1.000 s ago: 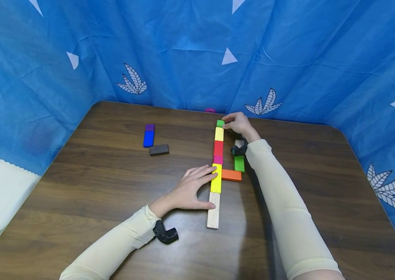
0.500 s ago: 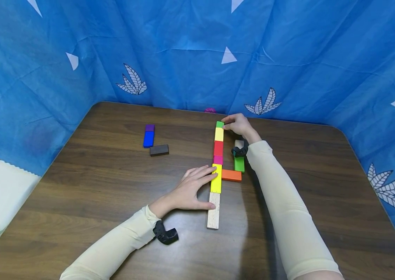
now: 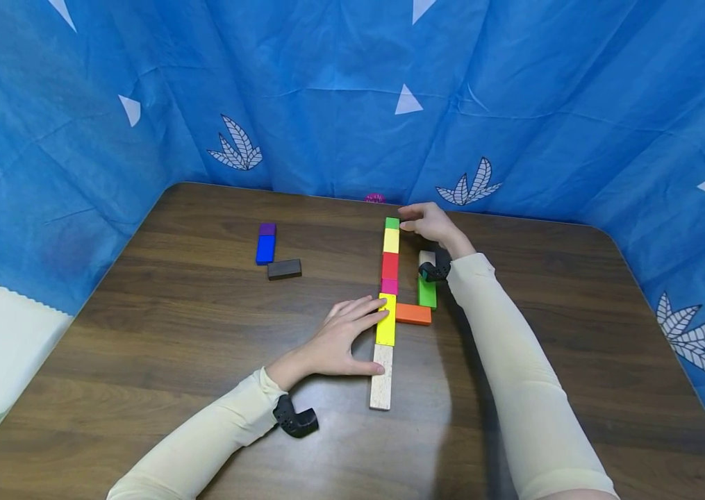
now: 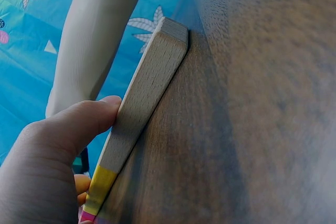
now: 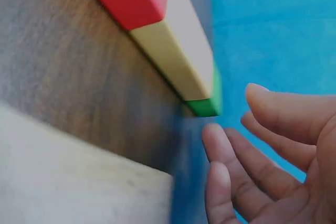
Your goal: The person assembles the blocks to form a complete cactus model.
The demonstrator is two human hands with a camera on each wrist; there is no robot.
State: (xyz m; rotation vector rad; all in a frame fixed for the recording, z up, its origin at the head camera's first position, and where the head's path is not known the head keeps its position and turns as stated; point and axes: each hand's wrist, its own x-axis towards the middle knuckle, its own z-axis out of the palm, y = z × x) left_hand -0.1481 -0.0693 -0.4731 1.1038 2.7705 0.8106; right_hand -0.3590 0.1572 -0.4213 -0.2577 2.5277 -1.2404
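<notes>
Wooden blocks lie end to end in a row running away from me: a long plain block (image 3: pixel 380 389), a yellow block (image 3: pixel 385 333), a magenta block (image 3: pixel 389 286), a red block (image 3: pixel 390 265), a pale yellow block (image 3: pixel 392 240) and a small green block (image 3: pixel 392 223) at the far end. My left hand (image 3: pixel 336 340) rests on the near part, fingertips on the yellow block and thumb on the plain one. Beside the green end block, my right hand (image 3: pixel 432 226) holds nothing; in the right wrist view its fingers (image 5: pixel 218 140) are spread apart from that block.
An orange block (image 3: pixel 413 314) juts right from the row. Its outer end meets a longer green block (image 3: pixel 427 295), with a pale block (image 3: pixel 427 257) beyond, partly behind my right wrist. At left lie purple (image 3: pixel 267 228), blue (image 3: pixel 266 250) and dark grey blocks (image 3: pixel 284 269).
The green end block has shifted slightly toward me, up against the pale yellow one. My right hand has let go of it and moved a little right. My left hand stays in place.
</notes>
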